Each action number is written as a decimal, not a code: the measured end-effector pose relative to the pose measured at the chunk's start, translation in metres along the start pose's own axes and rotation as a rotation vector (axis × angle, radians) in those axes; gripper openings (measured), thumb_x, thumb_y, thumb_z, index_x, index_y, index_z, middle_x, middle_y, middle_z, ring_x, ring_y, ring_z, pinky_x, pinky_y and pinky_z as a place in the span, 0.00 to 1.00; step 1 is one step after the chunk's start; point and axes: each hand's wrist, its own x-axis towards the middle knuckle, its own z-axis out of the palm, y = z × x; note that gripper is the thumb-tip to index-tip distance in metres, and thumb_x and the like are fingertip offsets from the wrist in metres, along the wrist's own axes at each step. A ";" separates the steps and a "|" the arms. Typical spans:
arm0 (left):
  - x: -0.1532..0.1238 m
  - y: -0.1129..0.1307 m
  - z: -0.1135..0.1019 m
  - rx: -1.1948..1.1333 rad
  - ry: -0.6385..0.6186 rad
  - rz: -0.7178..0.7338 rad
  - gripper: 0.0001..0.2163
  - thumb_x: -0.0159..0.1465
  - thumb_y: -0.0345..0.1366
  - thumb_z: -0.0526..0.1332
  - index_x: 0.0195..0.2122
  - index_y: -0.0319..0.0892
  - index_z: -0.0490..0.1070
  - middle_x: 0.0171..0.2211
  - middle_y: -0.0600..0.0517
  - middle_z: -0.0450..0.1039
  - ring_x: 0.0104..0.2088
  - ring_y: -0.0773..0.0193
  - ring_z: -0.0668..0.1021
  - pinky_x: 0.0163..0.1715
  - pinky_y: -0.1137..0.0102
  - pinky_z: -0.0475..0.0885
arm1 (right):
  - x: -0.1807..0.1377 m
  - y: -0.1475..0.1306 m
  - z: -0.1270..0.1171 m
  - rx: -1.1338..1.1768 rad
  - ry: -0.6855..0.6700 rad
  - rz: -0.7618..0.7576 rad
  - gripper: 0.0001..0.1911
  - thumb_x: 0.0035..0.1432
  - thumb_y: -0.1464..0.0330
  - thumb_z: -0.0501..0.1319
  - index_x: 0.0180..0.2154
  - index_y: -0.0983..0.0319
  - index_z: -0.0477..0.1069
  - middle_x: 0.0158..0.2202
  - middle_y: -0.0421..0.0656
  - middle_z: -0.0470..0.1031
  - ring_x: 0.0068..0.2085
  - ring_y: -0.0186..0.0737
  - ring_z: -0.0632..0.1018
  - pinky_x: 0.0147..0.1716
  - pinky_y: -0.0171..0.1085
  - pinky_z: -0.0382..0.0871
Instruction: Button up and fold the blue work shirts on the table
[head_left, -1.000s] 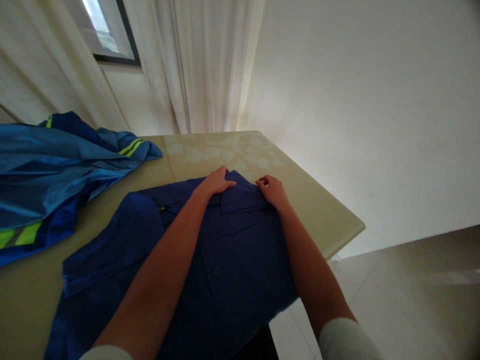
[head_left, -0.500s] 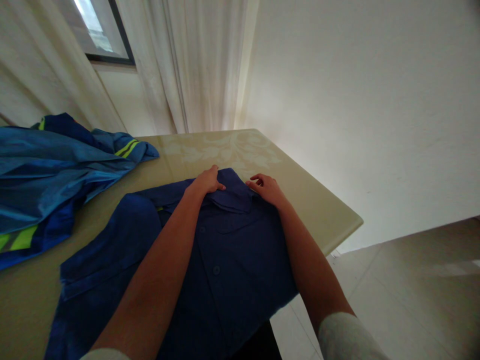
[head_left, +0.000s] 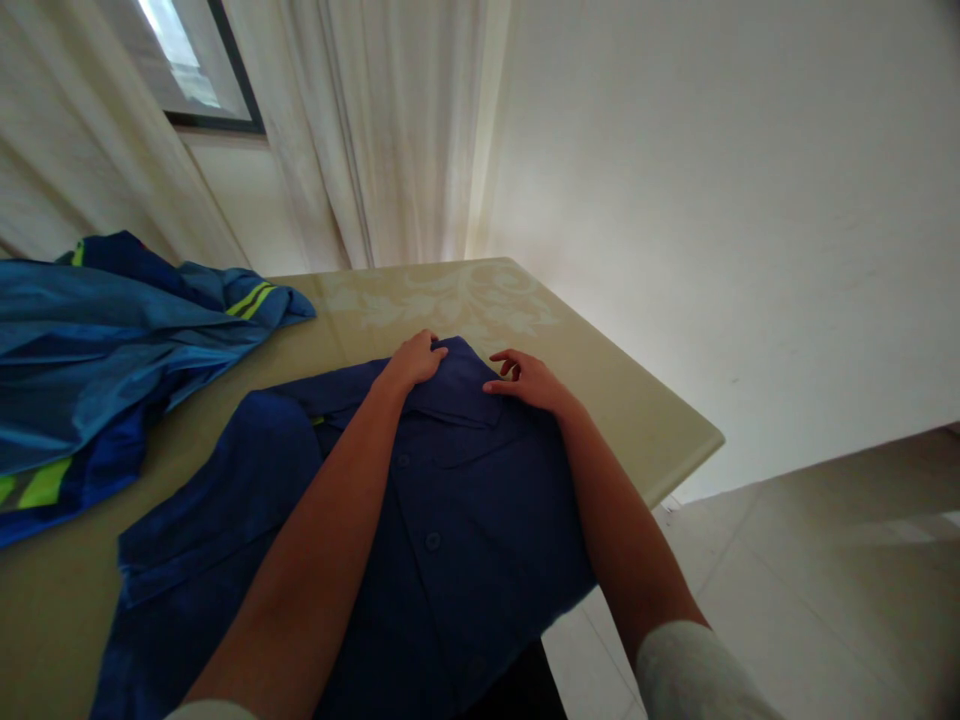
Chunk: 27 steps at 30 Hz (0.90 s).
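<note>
A dark blue button-up shirt (head_left: pixel 450 520) lies front-up on the beige table (head_left: pixel 622 410), its lower part hanging over the near edge. My left hand (head_left: pixel 415 362) rests on the left side of the shirt's collar, fingers curled down over the fabric. My right hand (head_left: pixel 527 379) lies on the right side of the collar with its fingers loosely bent and apart, the fingertips touching the cloth. Both forearms stretch over the shirt's front.
A heap of lighter blue work clothes with yellow-green reflective stripes (head_left: pixel 97 340) lies on the table's left. White curtains (head_left: pixel 390 130) and a window hang behind the table. A plain wall and tiled floor (head_left: pixel 825 560) are on the right.
My right hand has slid a little to the left along the collar and its fingers have loosened. The collar flap has been pressed flatter. My left hand has stayed almost in place.
</note>
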 end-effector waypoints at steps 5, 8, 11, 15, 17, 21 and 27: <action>-0.002 0.004 0.014 -0.179 0.016 -0.006 0.18 0.72 0.38 0.56 0.60 0.40 0.73 0.61 0.39 0.75 0.60 0.54 0.78 0.59 0.65 0.71 | -0.008 0.004 -0.011 0.034 -0.189 -0.086 0.51 0.44 0.59 0.80 0.68 0.57 0.66 0.60 0.51 0.72 0.50 0.45 0.77 0.50 0.43 0.75; -0.003 0.009 0.022 -0.203 0.054 0.027 0.17 0.72 0.37 0.56 0.59 0.41 0.73 0.60 0.40 0.76 0.59 0.54 0.78 0.60 0.62 0.71 | -0.008 0.010 -0.017 -0.048 -0.164 -0.063 0.47 0.49 0.65 0.77 0.68 0.58 0.66 0.64 0.52 0.69 0.54 0.47 0.77 0.54 0.45 0.74; -0.006 0.013 0.027 -0.084 0.078 0.015 0.15 0.71 0.40 0.56 0.55 0.43 0.76 0.56 0.40 0.79 0.58 0.49 0.78 0.58 0.57 0.72 | -0.005 0.013 -0.015 -0.163 -0.010 -0.006 0.35 0.56 0.70 0.70 0.65 0.62 0.69 0.59 0.53 0.73 0.53 0.46 0.77 0.55 0.44 0.73; -0.013 0.017 0.027 0.060 0.115 0.040 0.14 0.70 0.40 0.58 0.52 0.44 0.77 0.54 0.40 0.79 0.57 0.47 0.78 0.57 0.56 0.73 | -0.003 0.002 -0.005 -0.285 0.158 -0.083 0.25 0.64 0.64 0.65 0.61 0.63 0.73 0.54 0.51 0.76 0.51 0.45 0.77 0.56 0.43 0.70; -0.014 0.018 0.026 0.078 0.169 0.062 0.14 0.72 0.40 0.55 0.52 0.43 0.77 0.54 0.40 0.79 0.56 0.48 0.78 0.57 0.57 0.72 | -0.003 -0.005 0.000 -0.349 0.177 -0.093 0.20 0.68 0.62 0.63 0.58 0.61 0.75 0.50 0.50 0.78 0.49 0.45 0.78 0.55 0.42 0.69; -0.013 0.017 0.026 0.047 0.189 0.027 0.16 0.76 0.41 0.50 0.49 0.43 0.77 0.52 0.41 0.79 0.55 0.49 0.79 0.56 0.58 0.72 | -0.002 -0.005 0.005 -0.463 0.108 0.066 0.14 0.71 0.64 0.60 0.54 0.60 0.76 0.45 0.49 0.82 0.48 0.49 0.80 0.50 0.42 0.71; -0.016 0.014 0.028 -0.024 0.253 0.020 0.13 0.75 0.42 0.53 0.52 0.47 0.74 0.53 0.44 0.80 0.54 0.50 0.79 0.51 0.60 0.73 | -0.002 -0.001 0.006 -0.538 0.155 0.315 0.16 0.74 0.64 0.54 0.56 0.57 0.75 0.49 0.56 0.82 0.47 0.56 0.82 0.45 0.48 0.73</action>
